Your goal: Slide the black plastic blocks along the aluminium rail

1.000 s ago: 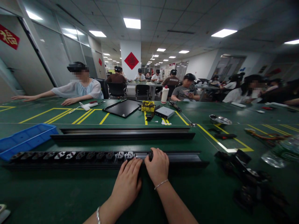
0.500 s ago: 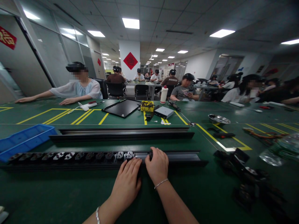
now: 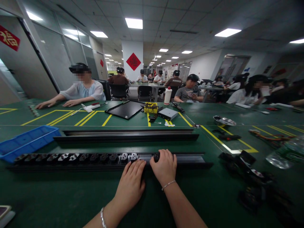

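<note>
A long black channel rail (image 3: 194, 158) lies across the green table in front of me. Several black socket modules (image 3: 94, 157) sit in a row along its left part, with a couple of paler socket modules (image 3: 133, 156) at the row's right end. My left hand (image 3: 133, 177) rests with fingers stretched out on the rail's near edge, just below those paler modules. Farther right, my right hand (image 3: 164, 166) grips a single black socket module (image 3: 156, 156) over the rail's bare stretch. The fingers partly cover that piece. Whether it touches the rail's floor I cannot tell.
Behind lies another black rail (image 3: 128, 136). A blue bin (image 3: 28, 142) stands left. Blurred dark parts (image 3: 254, 180) and a clear bottle (image 3: 287, 155) lie right. A black panel (image 3: 124, 110), a grey box (image 3: 167, 113) and a metal bowl (image 3: 224, 121) are farther back. Co-workers sit beyond.
The view has shifted slightly, so the table's contents appear a little to the right. My right hand has turned slightly, still gripping the module. A co-worker at left has drawn an outstretched arm inward.
</note>
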`<state>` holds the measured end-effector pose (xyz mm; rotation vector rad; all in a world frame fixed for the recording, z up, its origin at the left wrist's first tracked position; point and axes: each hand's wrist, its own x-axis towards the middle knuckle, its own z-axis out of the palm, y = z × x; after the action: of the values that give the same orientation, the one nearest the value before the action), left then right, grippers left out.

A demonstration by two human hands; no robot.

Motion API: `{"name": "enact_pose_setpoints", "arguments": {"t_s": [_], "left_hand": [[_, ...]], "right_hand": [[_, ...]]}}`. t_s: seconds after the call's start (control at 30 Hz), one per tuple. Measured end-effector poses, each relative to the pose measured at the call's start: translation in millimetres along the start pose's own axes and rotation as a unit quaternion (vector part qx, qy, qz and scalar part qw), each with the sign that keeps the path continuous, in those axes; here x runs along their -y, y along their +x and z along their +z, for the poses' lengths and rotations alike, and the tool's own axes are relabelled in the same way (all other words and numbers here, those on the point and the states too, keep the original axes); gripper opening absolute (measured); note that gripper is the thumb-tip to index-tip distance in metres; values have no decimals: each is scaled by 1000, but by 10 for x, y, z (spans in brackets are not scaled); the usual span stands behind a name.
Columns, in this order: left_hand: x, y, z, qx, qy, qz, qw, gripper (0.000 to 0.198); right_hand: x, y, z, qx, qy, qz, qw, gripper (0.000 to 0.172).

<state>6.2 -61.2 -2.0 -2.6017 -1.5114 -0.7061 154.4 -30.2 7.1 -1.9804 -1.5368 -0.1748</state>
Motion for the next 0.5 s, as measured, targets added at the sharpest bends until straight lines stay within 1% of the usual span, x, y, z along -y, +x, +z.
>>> {"name": "enact_pose_setpoints", "arguments": {"t_s": [0.5], "left_hand": [[-1, -4, 3, -4, 9, 3, 1000, 55]], "right_hand": [[-5, 19, -31, 4, 16, -3, 1000, 33]]}}
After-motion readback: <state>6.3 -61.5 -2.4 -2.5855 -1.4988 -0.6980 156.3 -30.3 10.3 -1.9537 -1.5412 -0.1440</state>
